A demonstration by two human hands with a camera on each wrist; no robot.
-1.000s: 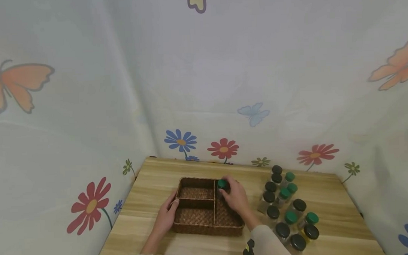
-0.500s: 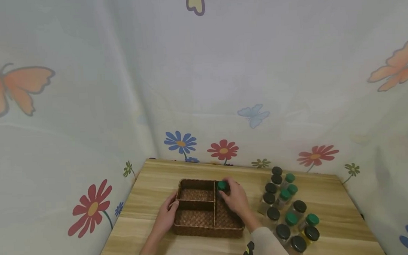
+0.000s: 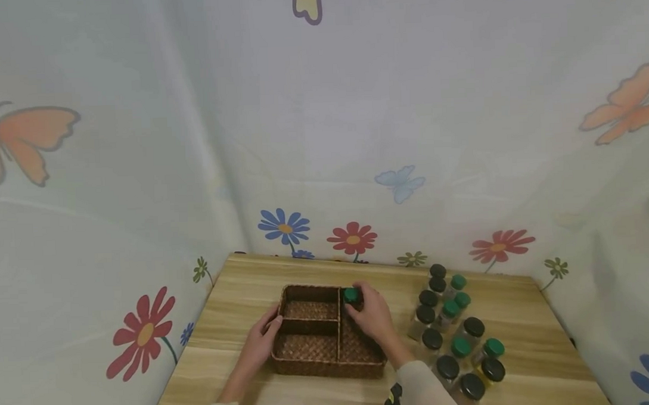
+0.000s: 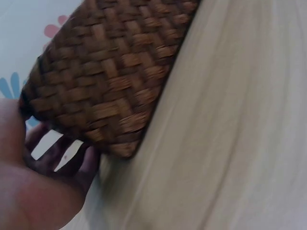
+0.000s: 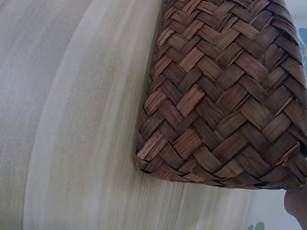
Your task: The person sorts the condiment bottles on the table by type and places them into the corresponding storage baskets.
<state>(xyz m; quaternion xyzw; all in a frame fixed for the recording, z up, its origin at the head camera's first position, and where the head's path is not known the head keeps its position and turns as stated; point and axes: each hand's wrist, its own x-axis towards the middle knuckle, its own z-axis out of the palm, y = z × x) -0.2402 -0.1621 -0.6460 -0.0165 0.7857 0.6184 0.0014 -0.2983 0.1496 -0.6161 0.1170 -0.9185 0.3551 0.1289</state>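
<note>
A brown woven basket (image 3: 328, 367) with three compartments stands on the wooden table. My left hand (image 3: 258, 343) grips its left side, thumb at the rim and fingers against the outer wall; the left wrist view shows those fingers (image 4: 88, 165) along the weave. At the far end of the long right compartment, my right hand (image 3: 375, 315) holds a small green-capped jar (image 3: 351, 295) between thumb and fingers. Only the jar's cap shows clearly; its body is hidden by the hand and compartment. The right wrist view is mostly basket wall (image 5: 220, 105).
Right of the basket stand several clear jars with black lids (image 3: 447, 367) and green lids (image 3: 461, 347), in loose rows. A small black-and-yellow object (image 3: 394, 398) lies by the right sleeve. Patterned fabric (image 3: 322, 137) hangs behind the table (image 3: 252, 273).
</note>
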